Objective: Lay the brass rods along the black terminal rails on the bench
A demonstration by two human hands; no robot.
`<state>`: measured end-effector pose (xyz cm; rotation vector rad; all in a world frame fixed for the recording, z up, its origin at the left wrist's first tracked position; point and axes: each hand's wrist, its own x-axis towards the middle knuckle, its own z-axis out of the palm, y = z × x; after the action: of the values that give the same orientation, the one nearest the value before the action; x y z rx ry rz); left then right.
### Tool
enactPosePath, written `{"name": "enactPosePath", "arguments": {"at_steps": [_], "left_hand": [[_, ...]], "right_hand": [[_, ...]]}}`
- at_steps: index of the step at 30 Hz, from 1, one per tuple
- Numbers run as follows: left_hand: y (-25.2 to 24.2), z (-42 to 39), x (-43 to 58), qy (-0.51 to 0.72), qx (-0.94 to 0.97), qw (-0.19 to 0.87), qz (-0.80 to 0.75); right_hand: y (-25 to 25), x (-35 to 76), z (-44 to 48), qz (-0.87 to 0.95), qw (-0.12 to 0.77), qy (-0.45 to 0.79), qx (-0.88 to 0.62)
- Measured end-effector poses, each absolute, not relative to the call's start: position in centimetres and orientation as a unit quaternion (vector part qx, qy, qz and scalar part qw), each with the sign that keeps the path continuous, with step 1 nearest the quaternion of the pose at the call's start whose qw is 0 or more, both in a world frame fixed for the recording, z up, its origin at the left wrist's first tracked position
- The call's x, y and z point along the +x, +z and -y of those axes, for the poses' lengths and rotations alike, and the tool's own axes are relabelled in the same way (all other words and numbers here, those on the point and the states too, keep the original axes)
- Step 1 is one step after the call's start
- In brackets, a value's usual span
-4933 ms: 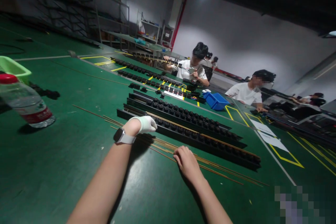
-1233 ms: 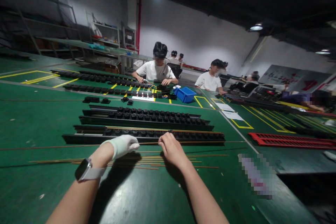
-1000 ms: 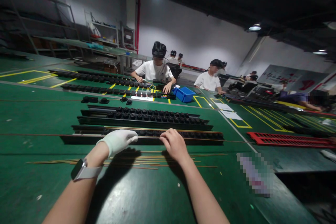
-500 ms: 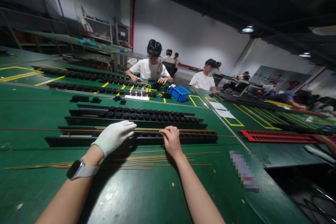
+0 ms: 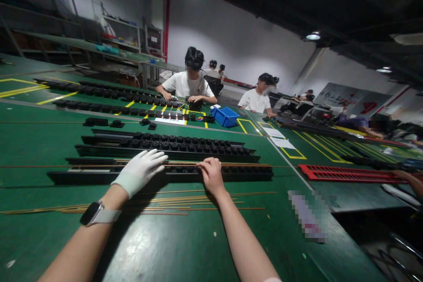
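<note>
My left hand (image 5: 140, 172), in a white glove, lies with fingers spread flat on the near black rail (image 5: 79, 175), pressing a thin brass rod (image 5: 39, 166) that runs along it. My bare right hand (image 5: 209, 174) rests on the same rail further right, fingers curled down onto the rod; what they grip is hidden. Several loose brass rods (image 5: 178, 200) lie on the green table (image 5: 185, 246) just in front of both hands. A smartwatch (image 5: 92, 214) sits on my left wrist.
A second black rail with round black sockets (image 5: 172, 145) lies behind the first. More rails (image 5: 109, 94), a blue bin (image 5: 225, 116) and seated co-workers (image 5: 188, 83) are beyond. A red rail (image 5: 350, 174) lies at right; the table edge drops off nearby.
Both hands moved forward from the loose rods onto the near black rail, carrying one brass rod up onto it. My head turned right and the water bottle left the view.
</note>
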<state>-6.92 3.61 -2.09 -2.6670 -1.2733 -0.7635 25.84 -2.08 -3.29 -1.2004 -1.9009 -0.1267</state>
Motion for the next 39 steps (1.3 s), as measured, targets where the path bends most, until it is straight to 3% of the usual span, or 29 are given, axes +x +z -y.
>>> {"name": "enactPosePath", "arguments": {"at_steps": [10, 39], "left_hand": [[-2.8, -3.7, -7.1, -0.244, -0.872, 0.029, 0.423], [-3.4, -3.7, -6.8, -0.26, -0.864, 0.044, 0.43]], "right_hand": [[-3.7, 25.5, 2.2, 0.761, 0.396, -0.052, -0.512], [-4.0, 25.2, 2.3, 0.75, 0.41, -0.039, -0.517]]}}
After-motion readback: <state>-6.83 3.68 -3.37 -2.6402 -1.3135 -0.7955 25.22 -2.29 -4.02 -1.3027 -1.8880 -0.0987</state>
